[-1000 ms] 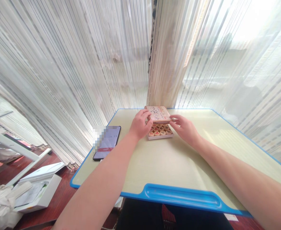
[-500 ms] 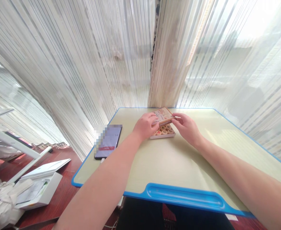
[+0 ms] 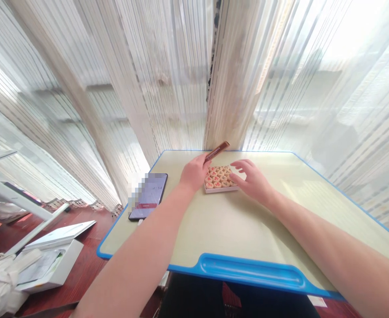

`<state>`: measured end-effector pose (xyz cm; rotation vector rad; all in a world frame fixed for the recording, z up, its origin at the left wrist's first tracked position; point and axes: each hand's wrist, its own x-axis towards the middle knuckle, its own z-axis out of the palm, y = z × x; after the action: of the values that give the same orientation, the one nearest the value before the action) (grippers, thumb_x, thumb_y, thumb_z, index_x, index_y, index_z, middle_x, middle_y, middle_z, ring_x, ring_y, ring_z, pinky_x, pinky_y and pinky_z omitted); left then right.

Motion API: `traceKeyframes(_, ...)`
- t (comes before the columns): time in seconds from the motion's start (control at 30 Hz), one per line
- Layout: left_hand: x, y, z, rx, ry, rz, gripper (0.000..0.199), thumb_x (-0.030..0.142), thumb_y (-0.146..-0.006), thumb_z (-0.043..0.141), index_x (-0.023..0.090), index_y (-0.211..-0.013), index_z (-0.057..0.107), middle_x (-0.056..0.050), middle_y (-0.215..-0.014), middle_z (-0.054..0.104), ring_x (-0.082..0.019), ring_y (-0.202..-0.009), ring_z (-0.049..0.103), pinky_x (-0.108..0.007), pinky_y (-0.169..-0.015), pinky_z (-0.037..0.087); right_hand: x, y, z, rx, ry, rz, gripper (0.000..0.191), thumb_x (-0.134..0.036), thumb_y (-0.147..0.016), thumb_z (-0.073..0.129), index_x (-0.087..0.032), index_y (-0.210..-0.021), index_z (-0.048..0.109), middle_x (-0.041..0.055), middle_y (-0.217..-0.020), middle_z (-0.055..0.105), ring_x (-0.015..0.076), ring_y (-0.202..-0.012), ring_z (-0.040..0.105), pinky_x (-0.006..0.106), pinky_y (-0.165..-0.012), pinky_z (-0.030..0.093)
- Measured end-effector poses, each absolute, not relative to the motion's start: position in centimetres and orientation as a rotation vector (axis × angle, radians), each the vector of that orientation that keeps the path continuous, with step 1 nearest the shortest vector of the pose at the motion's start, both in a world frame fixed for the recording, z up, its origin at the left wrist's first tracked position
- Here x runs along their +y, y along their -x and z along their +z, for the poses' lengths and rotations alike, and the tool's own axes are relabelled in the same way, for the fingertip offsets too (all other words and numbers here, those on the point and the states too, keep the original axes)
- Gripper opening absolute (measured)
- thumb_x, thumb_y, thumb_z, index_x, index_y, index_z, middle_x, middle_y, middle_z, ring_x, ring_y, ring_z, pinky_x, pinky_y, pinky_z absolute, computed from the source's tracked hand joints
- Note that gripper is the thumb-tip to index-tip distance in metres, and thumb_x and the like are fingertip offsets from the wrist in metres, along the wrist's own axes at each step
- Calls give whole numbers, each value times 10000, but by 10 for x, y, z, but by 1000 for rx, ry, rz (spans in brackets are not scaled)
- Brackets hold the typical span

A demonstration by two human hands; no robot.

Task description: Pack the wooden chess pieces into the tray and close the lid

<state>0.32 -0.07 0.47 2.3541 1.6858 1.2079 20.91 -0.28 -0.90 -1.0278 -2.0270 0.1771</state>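
My left hand (image 3: pixel 194 172) grips a box lid (image 3: pixel 218 150), which is tilted up so that mostly its brown side edge shows. Just below the lid, a shallow white box (image 3: pixel 219 191) lies on the table, filled with rows of round wooden Chinese chess pieces (image 3: pixel 217 179) marked in red and black. At the box's right side is my right hand (image 3: pixel 252 179), its fingers apart and nothing in them. Its thumb is at the right-hand pieces; whether it touches them I cannot tell.
The pale table (image 3: pixel 194 238) has a blue rim with a moulded tray (image 3: pixel 250 271) at the near edge. Left of my forearm lies a phone (image 3: pixel 152 192). An opened white box (image 3: pixel 60 267) sits on the red floor at left. Sheer striped curtains (image 3: pixel 168 75) hang behind the table.
The lid has come off the box, lifted and tilted up by my left hand. My right hand has let go of the lid and lowered slightly. Most of the chess pieces now show.
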Motion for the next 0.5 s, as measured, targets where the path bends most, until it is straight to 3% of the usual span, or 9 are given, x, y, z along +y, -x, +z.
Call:
traceKeyframes(0.13,-2,-1,5,1766,-2339,1256,319,281,-931,399,162,-1174,568,-80,-1031,685,-218,-942,623,-323,-817,475,-6,-211,-8,-2336,906,27,157,-270,-806,558,-219,-840,702,87,-918,630,235,-906,571,396,-821,494)
traceKeyframes(0.5,-5,-5,5,1831,-2407,1143,313,310,-932,407,163,-1156,569,-88,-988,685,-208,-914,623,-306,-808,464,-8,-204,-2,-2385,1094,90,149,-267,-794,591,-217,-728,715,64,-786,642,213,-800,573,353,-766,483)
